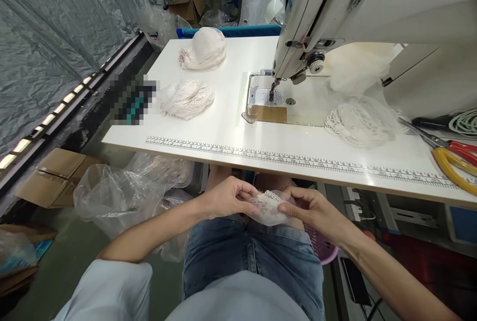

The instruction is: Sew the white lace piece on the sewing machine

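Seated at the sewing machine (335, 18), the person holds a small lace piece (269, 205) low over the lap, below the front edge of the white table (223, 132). The left hand (227, 197) pinches its left edge between thumb and fingers; the right hand (309, 207) grips the right side, thumb on top. It looks like the piece is being straightened, and that goes best with light, even tension so the lace lies flat without stretching. Finished-looking lace bundles (188, 98) lie on the table, well apart.
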Demonstrator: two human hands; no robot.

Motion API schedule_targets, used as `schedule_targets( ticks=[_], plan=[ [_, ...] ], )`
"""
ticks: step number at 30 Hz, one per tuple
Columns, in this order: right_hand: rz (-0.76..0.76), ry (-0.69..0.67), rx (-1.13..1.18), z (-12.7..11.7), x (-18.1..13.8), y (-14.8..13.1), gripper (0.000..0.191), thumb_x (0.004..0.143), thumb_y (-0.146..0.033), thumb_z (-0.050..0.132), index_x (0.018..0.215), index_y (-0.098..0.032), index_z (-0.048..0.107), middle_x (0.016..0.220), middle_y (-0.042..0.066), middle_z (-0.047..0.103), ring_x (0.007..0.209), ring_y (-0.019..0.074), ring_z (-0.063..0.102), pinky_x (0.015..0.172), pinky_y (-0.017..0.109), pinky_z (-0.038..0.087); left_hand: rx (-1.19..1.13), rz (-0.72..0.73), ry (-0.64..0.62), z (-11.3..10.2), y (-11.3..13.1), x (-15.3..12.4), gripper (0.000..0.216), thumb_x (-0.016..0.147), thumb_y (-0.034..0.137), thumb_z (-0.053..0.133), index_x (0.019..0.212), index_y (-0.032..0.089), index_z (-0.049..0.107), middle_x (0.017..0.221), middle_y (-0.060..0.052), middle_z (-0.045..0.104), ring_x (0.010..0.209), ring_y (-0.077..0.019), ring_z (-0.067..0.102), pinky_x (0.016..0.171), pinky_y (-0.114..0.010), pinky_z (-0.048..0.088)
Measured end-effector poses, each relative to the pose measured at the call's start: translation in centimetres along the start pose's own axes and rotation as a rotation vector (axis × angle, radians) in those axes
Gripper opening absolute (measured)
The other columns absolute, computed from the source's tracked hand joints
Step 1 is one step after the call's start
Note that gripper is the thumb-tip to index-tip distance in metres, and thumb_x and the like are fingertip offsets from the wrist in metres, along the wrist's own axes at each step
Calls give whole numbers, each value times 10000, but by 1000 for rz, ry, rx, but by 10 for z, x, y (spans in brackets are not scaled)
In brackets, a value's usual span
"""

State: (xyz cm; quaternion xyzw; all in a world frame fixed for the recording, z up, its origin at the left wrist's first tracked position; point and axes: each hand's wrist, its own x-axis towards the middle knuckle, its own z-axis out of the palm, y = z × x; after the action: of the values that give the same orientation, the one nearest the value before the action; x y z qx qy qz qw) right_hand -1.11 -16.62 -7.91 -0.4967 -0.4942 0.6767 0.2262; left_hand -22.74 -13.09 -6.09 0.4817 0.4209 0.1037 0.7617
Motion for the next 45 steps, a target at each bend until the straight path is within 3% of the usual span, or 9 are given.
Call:
schedule_targets(
  ticks=[7, 21, 28, 33, 38, 45],
  plan=[
    [33, -12, 96, -5, -1, 9, 332, 694, -450, 708, 677, -161, 547, 646, -7, 536, 619, 119, 488, 556, 246, 373, -61, -17, 93, 2, -7, 6, 274, 624, 281, 750, 804, 83, 690, 726, -63, 667, 653, -127, 588, 659, -237, 468],
    [-7, -42, 10, -2, 8, 5, 302, 713, -446, 687, 734, -159, 594, 700, 11, 566, 648, 130, 508, 565, 251, 396, 6, 17, 74, 0, -2, 4, 193, 717, 209, 663, 855, 76, 682, 753, -75, 671, 687, -138, 601, 682, -257, 482],
    [-10, 36, 26, 5, 10, 7, 330, 720, -482, 662, 690, -164, 579, 623, -10, 518, 574, 108, 464, 518, 237, 380, 12, 81, 96, 5, -11, 8, 335, 647, 282, 757, 913, 103, 660, 799, -58, 658, 702, -121, 572, 641, -207, 439],
    [-78, 76, -72, 5, 7, 6, 302, 764, -469, 623, 742, -174, 566, 665, 3, 532, 607, 122, 487, 516, 230, 400, -30, 110, 236, 15, -16, 15, 238, 681, 302, 721, 778, 90, 671, 684, -28, 610, 621, -92, 515, 557, -180, 389],
    [-225, 96, -214, 7, 5, 4, 264, 829, -393, 580, 1032, -228, 543, 855, 30, 589, 705, 141, 534, 546, 225, 429, 26, 123, 243, 15, -13, 14, 191, 703, 281, 691, 735, 94, 669, 632, -15, 583, 593, -87, 495, 531, -175, 367],
    [-413, 130, -300, 11, 9, 0, 118, 886, -288, 508, 866, -216, 600, 803, 27, 613, 697, 135, 554, 545, 214, 416, 25, 99, 215, 12, -9, 11, 182, 695, 279, 695, 732, 104, 663, 657, -14, 587, 603, -86, 504, 535, -176, 373]
  ],
)
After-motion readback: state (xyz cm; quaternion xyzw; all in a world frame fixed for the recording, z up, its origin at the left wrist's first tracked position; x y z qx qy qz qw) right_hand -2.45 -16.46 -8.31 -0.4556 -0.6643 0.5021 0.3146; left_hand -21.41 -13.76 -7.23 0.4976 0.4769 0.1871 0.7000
